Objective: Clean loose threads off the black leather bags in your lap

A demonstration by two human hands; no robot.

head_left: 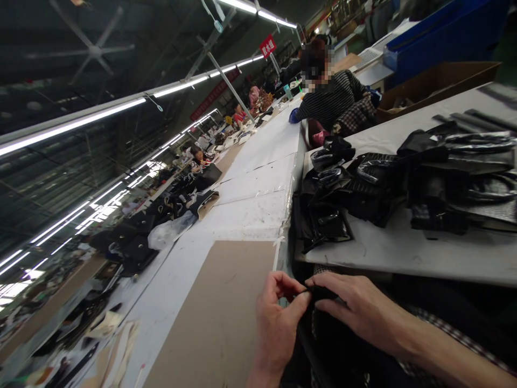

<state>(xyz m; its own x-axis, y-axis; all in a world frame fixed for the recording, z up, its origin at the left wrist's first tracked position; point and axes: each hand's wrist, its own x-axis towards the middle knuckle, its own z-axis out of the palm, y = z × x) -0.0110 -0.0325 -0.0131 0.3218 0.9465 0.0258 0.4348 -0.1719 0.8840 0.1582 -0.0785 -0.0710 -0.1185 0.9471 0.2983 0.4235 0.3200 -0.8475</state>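
Observation:
Low in the head view, my left hand [278, 323] pinches the edge of a black leather-like piece [322, 294] between thumb and fingers. My right hand [359, 304] grips the same piece from the other side, its fingertips close to those of the left. The piece hangs down over my lap, and its lower part blends into dark clothing, so its full shape cannot be made out. Both hands are just off the edge of the white worktable, beside a beige board [218, 302] lying on it.
Several black bags with plastic-wrapped handles [375, 178] lie on a side table [388, 250] to the right. More black bags [137, 242] and scraps [117, 345] line the table's left side. A person in a striped top [333, 99] sits ahead, near a cardboard box [440, 81] and blue bin [444, 37].

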